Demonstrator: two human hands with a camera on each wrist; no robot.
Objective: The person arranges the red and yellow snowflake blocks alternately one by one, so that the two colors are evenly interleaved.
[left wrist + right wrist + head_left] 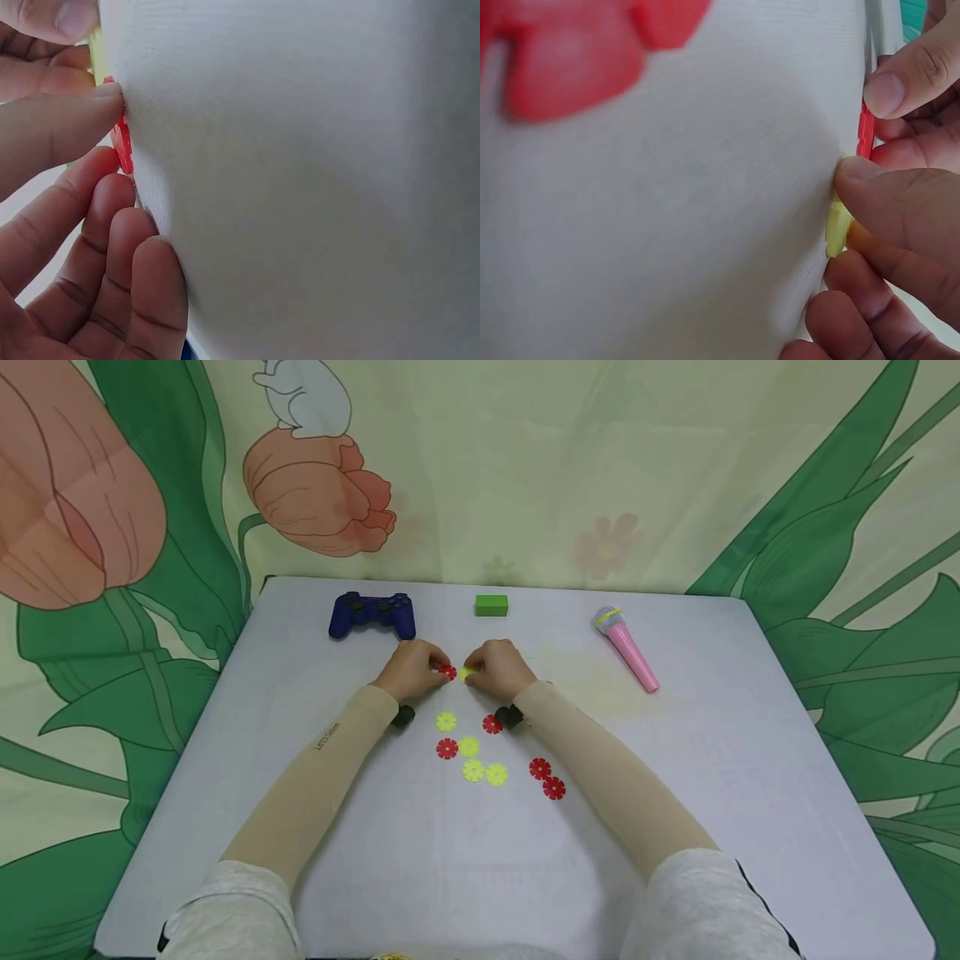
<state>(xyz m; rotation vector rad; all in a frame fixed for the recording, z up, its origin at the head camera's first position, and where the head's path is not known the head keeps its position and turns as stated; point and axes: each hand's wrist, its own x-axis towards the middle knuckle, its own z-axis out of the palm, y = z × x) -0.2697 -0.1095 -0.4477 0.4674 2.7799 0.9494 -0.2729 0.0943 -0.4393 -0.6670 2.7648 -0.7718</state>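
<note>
Between thumb and fingers, my left hand (411, 670) pinches a red notched plastic disc (449, 672), low at the table's surface. My right hand (501, 670) pinches a yellow notched disc (466, 673) just beside it. In the left wrist view the red disc (121, 142) is seen edge-on under the thumb. The right wrist view shows the yellow disc (838, 229) edge-on too, close to the red one (865, 133); whether the two touch I cannot tell. Nearer me lie several loose discs, among them a yellow one (446, 722) and a red one (447, 748).
A dark blue game controller (372, 613) lies behind my left hand. At the back middle sits a green block (491, 605). A pink toy microphone (628, 647) lies to the right on the white table (750, 827). Two red discs (554, 788) lie beside my right forearm.
</note>
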